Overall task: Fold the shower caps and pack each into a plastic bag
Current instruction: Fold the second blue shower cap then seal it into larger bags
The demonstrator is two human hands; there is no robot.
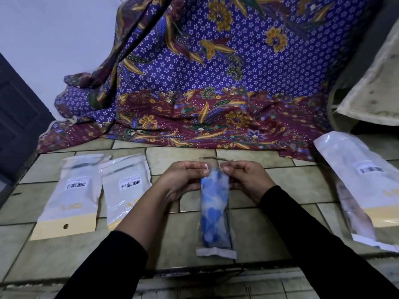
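A narrow clear plastic bag (pixel 216 251) lies lengthwise on the tiled floor in the middle, with a folded blue-and-white shower cap (pixel 213 208) inside it. My left hand (pixel 183 180) pinches the far open end of the bag on its left side. My right hand (pixel 246 180) pinches the same end on its right side. Both thumbs and forefingers meet at the bag's mouth.
Two white-and-yellow barcoded packets (pixel 71 195) (pixel 126 190) lie side by side on the left. A larger clear packet (pixel 362 186) with another cap lies at the right. A purple and maroon batik cloth (pixel 205 93) drapes across the back. A dark door (pixel 17 117) stands far left.
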